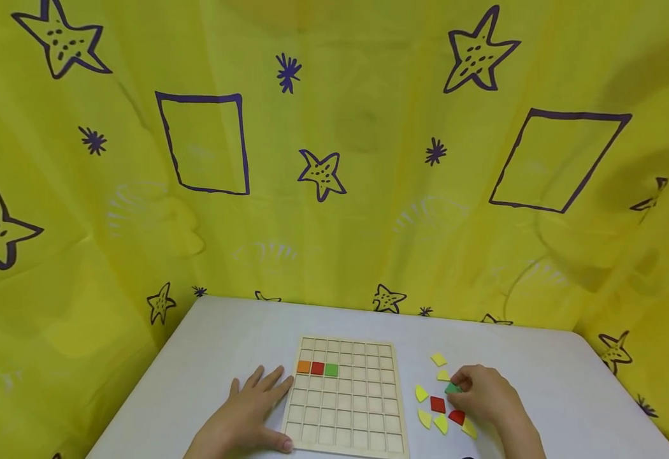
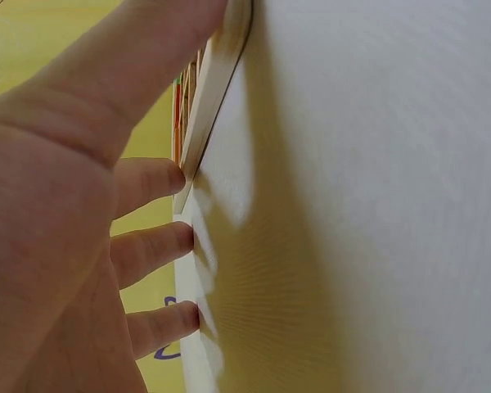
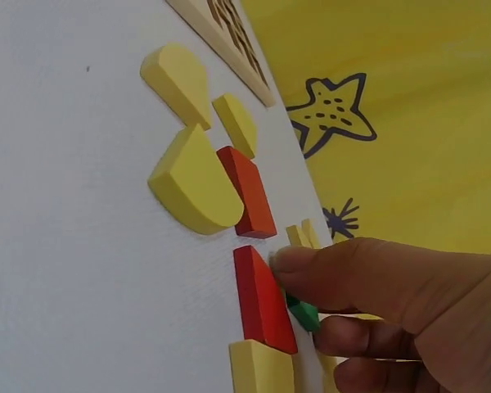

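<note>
Rightward of the wooden grid board (image 1: 346, 398), the right hand (image 1: 486, 396) pinches a green piece (image 1: 452, 388) among loose yellow and red pieces; the left hand (image 1: 248, 411), fingers spread, rests flat against the board's left edge.

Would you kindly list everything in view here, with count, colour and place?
Wooden grid board: one, pale wood, centre of table.
Square tiles: three, orange, red, green, side by side in the board's third row.
Loose yellow pieces: about six, right of the board.
Loose red pieces: two, among the yellow ones.
Green piece: one, in the right hand's grip.
White table: one.
Yellow curtain with purple stars: behind.
Left hand: flat, at the board's left edge.
Right hand: pinches the green piece.
</note>
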A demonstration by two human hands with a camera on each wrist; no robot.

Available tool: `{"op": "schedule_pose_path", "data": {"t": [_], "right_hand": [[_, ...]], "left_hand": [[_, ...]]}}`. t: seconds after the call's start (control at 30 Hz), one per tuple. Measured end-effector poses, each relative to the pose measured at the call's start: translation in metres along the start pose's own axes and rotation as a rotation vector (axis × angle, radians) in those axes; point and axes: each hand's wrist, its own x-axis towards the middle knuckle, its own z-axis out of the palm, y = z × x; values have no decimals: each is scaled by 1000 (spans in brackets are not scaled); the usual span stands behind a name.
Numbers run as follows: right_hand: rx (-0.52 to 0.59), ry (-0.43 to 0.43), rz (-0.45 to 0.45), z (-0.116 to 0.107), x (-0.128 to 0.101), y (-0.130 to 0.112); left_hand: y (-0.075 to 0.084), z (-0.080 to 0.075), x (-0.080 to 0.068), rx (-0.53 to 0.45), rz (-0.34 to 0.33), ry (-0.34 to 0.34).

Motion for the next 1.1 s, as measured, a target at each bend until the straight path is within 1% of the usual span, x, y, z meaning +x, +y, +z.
{"op": "schedule_pose_path", "data": {"t": [0.17,0.37,0.53,0.67,0.8,0.97,1.1], "right_hand": [[14,-23,8,0,2,0],[13,-24,-25,0,1,2],[13,-17,-26,1,1,-1],[10,-58,-6,0,1,-1],[21,-81,-5,-1,1,-1],[40,-81,-18,3,1,-3],[15,-51,-41,5,3,-6]], "left_hand": [[0,0,-1,0,18,28],[1,1,0,14,46,58],[0,2,0,8,32,45],[0,1,-1,-2,21,31],[2,0,-2,-9,13,20],[3,-1,-2,-9,6,7],[1,-1,-2,-7,9,12]]}}
